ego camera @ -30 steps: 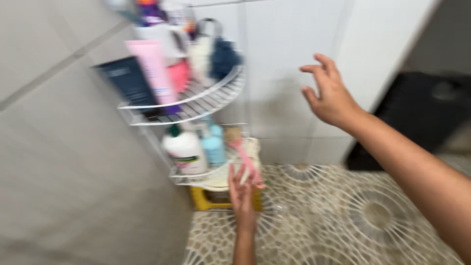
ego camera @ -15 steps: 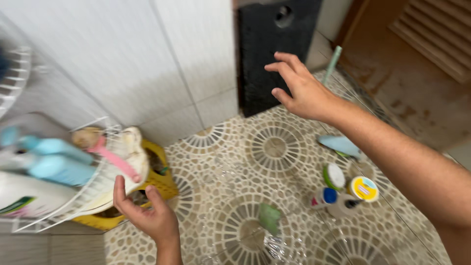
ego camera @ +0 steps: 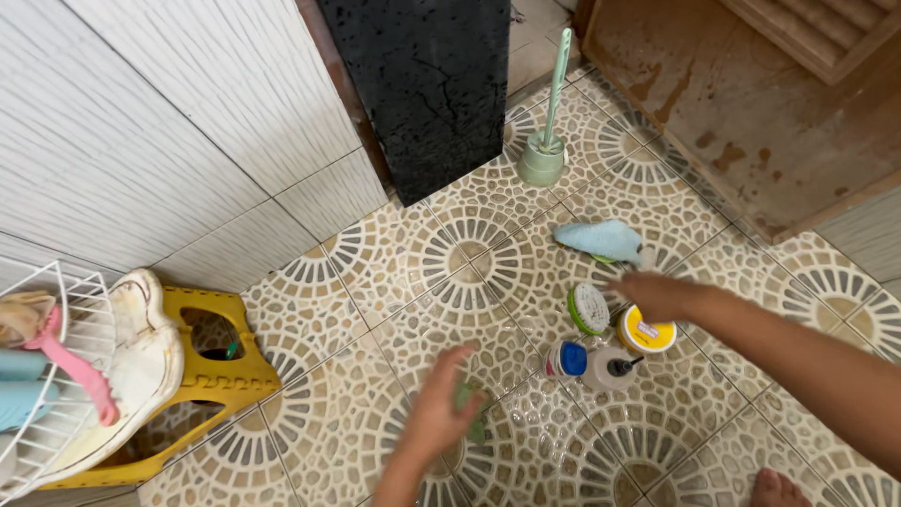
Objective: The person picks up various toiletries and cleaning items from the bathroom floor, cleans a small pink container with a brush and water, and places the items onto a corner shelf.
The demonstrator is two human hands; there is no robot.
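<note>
My left hand (ego camera: 439, 411) hovers low over the patterned floor tiles, blurred, fingers spread, its fingertips just at a small green pad (ego camera: 472, 413) lying on the floor. My right hand (ego camera: 657, 295) reaches in from the right and is directly above a cluster of toiletries: a yellow-lidded jar (ego camera: 646, 332), a round green-rimmed container (ego camera: 587, 308), a blue-capped bottle (ego camera: 566, 359) and a white bottle with a black nozzle (ego camera: 610, 368). Neither hand holds anything that I can see.
A light blue cloth (ego camera: 601, 239) lies beyond the toiletries. A green toilet brush in its holder (ego camera: 543, 156) stands by a black stone slab (ego camera: 422, 84). At left are a yellow stool (ego camera: 223, 380) and a white wire rack (ego camera: 47, 413) with a pink razor (ego camera: 80, 366). A bare foot (ego camera: 774, 488) shows at the bottom right.
My view swung from the wire rack down to the floor. My left hand left the rack for the green pad; my right hand dropped onto the cluster of toiletries.
</note>
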